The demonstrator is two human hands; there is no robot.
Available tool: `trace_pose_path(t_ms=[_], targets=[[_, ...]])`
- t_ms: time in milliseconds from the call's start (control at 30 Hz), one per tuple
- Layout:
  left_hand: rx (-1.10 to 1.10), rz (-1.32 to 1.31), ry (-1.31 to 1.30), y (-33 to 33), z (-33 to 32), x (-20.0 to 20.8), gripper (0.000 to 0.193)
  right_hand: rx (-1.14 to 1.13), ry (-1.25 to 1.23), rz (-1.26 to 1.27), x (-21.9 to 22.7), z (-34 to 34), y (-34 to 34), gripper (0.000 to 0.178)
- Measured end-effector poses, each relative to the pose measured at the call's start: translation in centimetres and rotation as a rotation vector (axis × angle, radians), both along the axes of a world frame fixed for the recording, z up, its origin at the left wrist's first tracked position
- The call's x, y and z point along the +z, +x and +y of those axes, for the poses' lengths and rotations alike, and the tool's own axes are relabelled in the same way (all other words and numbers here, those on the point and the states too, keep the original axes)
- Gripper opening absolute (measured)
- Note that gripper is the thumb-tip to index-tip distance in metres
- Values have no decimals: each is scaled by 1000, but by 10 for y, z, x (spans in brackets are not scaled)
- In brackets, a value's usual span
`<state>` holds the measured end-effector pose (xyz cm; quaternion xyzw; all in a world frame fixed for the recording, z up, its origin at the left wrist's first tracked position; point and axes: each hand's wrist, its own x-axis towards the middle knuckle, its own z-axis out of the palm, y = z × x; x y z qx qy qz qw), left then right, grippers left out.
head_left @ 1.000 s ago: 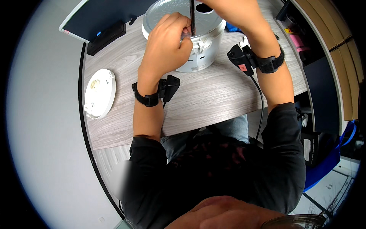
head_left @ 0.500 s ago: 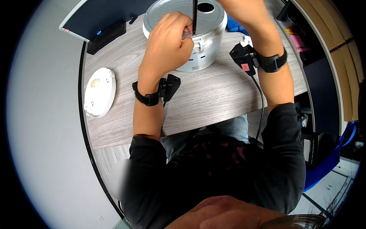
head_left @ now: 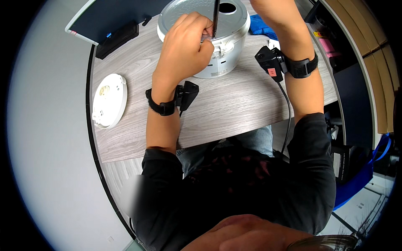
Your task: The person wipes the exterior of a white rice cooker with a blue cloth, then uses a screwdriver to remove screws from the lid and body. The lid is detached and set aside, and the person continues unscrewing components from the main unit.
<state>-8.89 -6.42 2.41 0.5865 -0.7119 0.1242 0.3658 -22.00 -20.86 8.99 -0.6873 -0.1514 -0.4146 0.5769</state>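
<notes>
White round appliance [head_left: 234, 62], silvery on top with a dark round hole [head_left: 227, 8], stands mid-table, far side. The left hand [head_left: 184, 50] curls at its near rim [head_left: 239, 35] beside a dark shaft [head_left: 216, 19], grip hidden; the right hand's [head_left: 276, 14] fingers are out of sight, so I can't tell.

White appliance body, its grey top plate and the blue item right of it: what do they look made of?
White body: probably smooth plastic, given its soft gloss and moulded latch. Grey top plate: likely sheet metal, from its silvery sheen. Blue item: apparently matte cloth, with soft creases.
</notes>
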Motion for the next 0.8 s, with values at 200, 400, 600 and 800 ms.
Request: trace_pose_path(t_ms=[200,400,600,800], targets=[[-13,2,-13,-1,-2,0,12,-410,-190,59,0,7,2,38],[-14,7,-5,1,0,-1,13,37,39,-14,2,7,-12,38],[-18,-13,-15,1,-1,0,13,-394,-216,161,10,14,-10,42],[4,-5,6,0,2,1,13,63,49,20,2,4,-3,33]])
